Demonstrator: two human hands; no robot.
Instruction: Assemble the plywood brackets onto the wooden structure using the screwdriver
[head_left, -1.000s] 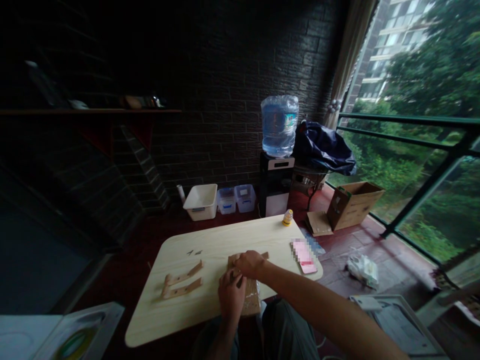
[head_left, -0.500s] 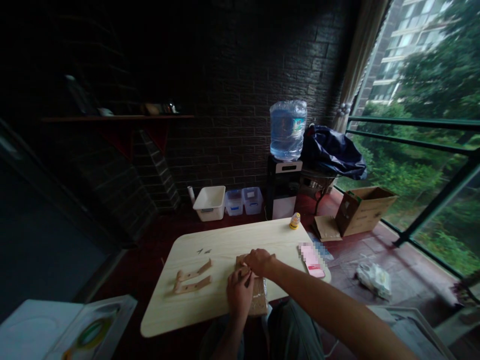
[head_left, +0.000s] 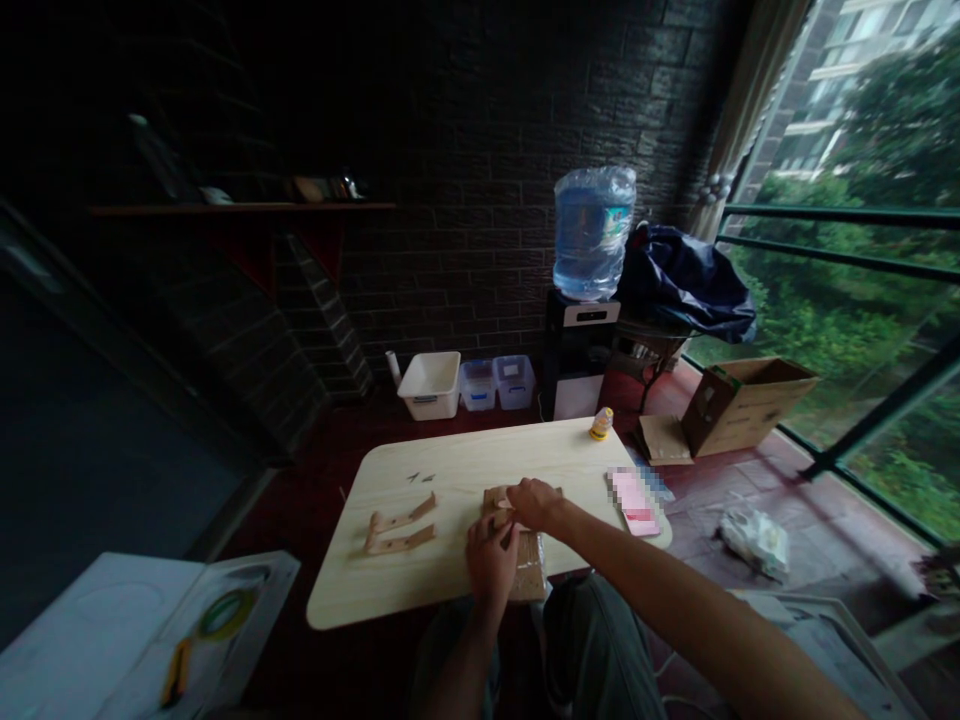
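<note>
My left hand (head_left: pixel 491 565) is closed, its thumb and fingers pinching a small light-brown wooden piece (head_left: pixel 501 518). Beside it, my right hand (head_left: pixel 536 503) bends over the same piece from the right, fingers curled; their tips are hidden. Both hands are above a brown cardboard slab (head_left: pixel 532 582) with shiny clear wrapping, which lies at the front edge of the pale wooden table (head_left: pixel 450 465). To the left rests a U-shaped wooden frame (head_left: pixel 405 543) with dark holes along its arms. Behind the frame are small dark slim parts (head_left: pixel 420 478), too small to name.
A small bottle with a yellow base (head_left: pixel 601 424) stands at the table's far right, near a pink packet (head_left: pixel 637 503). Beyond are plastic bins (head_left: pixel 429 385), a water dispenser (head_left: pixel 586 330) and a cardboard box (head_left: pixel 742 408). An open white case (head_left: pixel 255 600) is at lower left.
The camera view has shifted, so the whole scene appears slightly higher and further right. Both hands stay together at the wooden piece over the cardboard slab.
</note>
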